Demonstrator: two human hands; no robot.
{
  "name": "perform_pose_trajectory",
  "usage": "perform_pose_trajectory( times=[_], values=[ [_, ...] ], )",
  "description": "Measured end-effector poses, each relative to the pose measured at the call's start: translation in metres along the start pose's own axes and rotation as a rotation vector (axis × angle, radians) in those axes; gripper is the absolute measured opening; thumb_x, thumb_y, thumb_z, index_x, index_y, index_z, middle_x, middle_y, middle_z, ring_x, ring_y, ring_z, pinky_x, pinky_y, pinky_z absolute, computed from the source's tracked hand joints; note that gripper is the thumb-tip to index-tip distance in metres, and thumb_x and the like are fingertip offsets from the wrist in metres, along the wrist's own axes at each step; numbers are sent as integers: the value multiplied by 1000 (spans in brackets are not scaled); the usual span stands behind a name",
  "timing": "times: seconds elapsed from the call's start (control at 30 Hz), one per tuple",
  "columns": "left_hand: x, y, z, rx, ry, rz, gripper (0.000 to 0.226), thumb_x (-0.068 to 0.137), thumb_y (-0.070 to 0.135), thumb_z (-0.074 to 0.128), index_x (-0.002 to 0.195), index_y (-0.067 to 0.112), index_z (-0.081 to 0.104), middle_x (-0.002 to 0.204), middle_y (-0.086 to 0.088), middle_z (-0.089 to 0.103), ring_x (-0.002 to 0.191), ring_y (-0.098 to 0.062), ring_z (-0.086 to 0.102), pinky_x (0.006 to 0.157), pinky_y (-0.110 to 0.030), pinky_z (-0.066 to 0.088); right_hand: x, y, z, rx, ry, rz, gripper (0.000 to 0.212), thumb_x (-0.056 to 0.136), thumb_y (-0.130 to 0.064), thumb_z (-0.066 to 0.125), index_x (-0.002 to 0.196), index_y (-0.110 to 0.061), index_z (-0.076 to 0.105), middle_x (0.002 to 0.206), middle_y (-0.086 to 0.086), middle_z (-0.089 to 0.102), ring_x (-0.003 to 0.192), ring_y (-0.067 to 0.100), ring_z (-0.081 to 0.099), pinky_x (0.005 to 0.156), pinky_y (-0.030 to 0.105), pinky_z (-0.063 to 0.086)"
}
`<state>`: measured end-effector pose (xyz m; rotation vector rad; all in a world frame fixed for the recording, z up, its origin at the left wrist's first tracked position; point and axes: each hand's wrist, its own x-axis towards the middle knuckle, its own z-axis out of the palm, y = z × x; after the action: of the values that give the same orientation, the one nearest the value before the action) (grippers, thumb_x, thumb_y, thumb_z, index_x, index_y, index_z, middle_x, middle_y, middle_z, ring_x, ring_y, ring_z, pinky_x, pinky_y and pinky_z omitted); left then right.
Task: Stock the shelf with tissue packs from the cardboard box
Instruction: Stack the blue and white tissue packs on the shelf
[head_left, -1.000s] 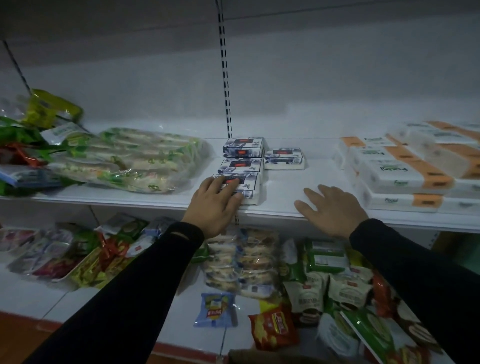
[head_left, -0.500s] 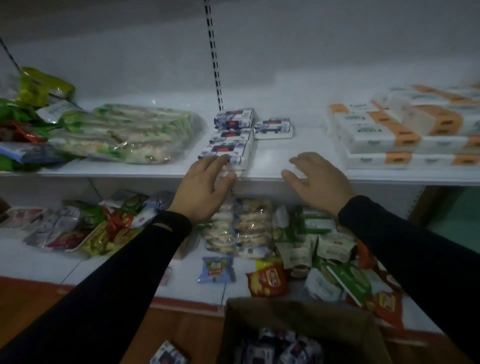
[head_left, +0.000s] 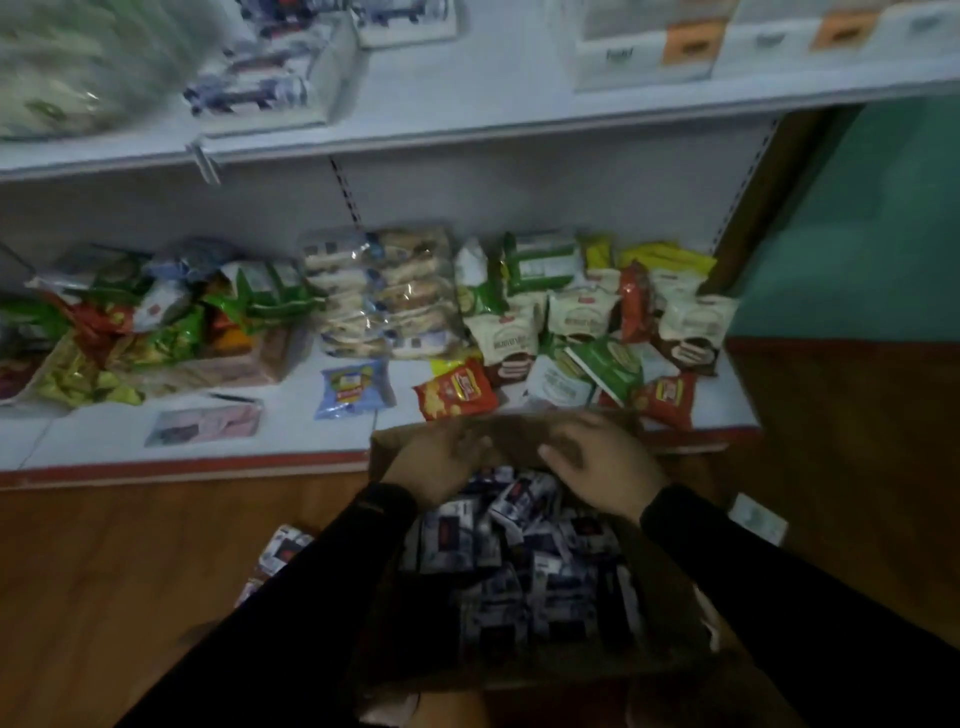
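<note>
A person's left hand (head_left: 441, 462) and right hand (head_left: 597, 467) reach over the far end of an open cardboard box (head_left: 670, 597) on the wooden floor, fingers loosely spread, holding nothing. Tissue packs (head_left: 519, 561) fill the box; more (head_left: 260, 78) sit blurred on the upper shelf (head_left: 467, 130).

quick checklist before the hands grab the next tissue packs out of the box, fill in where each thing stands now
1. Cardboard box open, within reach: ok.
2. Tissue packs in the box left to take: ok, many lie loose inside.
3. Left hand free: looks ok, over the far end of the box, no pack seen in it, though blurred.
4. Right hand free: looks ok, also over the box, nothing seen in it.
5. Room on the upper shelf beside the stocked packs: ok, bare space to their right.
6. Stray pack on the floor left of the box: not ok, needs picking up.
</note>
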<state>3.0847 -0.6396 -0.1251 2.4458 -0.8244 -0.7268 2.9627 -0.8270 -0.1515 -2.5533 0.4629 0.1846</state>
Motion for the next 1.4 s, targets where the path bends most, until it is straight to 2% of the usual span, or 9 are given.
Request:
perform_pose_trajectory(
  times=[0.23,0.43,0.57,0.67,0.77,0.9,1.0,1.13,1.4],
  values=[
    [53,-70,120,-37,-285,-218,46,101,40,40,139,15,45,133,-13,56,117,-29,55,91,-31,43,42,71,100,78,-258,250,33,101,-37,44,97,-7,58,97,13,57,97,29,55,74,36,40],
    [100,-104,181,-191,-419,-372,53,102,38,40,149,23,22,92,5,58,68,-12,50,61,-31,44,93,113,174,261,-316,331,55,98,-35,50,146,-14,33,125,10,53,111,31,53,91,37,43],
    [118,-104,196,-431,-471,-394,59,100,24,49,149,31,18,127,-3,55,80,-16,56,62,-18,45,110,122,204,394,-334,376,68,95,-38,54,153,-27,20,131,14,52,107,32,56,96,49,46],
    [122,-106,203,-482,-535,-403,68,97,20,52,152,30,13,118,8,54,77,-18,55,59,-22,45,107,119,208,465,-308,385,67,96,-31,56,153,-30,22,140,8,46,113,29,54,98,44,44],
    [111,-101,192,-507,-553,-374,62,95,20,58,148,27,27,130,9,50,104,-20,56,80,-29,53,93,112,196,536,-247,460,59,96,-37,55,150,-25,34,150,0,40,132,26,45,109,43,38],
    [82,-71,155,-381,-467,-236,20,94,18,59,114,14,57,94,5,56,75,-11,50,72,-33,54,69,82,155,727,-102,636,25,95,-31,59,114,-15,61,110,11,65,91,26,62,86,44,55],
    [55,-47,114,-267,-390,-169,35,86,24,70,119,21,58,102,9,57,78,-13,56,65,-26,50,46,54,116,846,-46,642,14,92,-29,62,100,-18,61,92,10,64,78,24,61,65,36,52],
    [16,-16,51,-152,-209,21,52,76,27,75,125,25,59,123,-1,62,108,-16,59,93,-34,50,17,11,55,1057,65,566,4,89,-19,64,92,-17,63,96,11,67,87,24,63,72,34,51],
    [-44,59,-78,243,361,412,59,80,28,70,135,22,51,131,-5,50,123,-26,43,102,-32,36,-21,-90,-93,1117,207,114,20,87,-7,63,74,-22,59,87,14,55,84,27,53,73,43,46]
  ],
)
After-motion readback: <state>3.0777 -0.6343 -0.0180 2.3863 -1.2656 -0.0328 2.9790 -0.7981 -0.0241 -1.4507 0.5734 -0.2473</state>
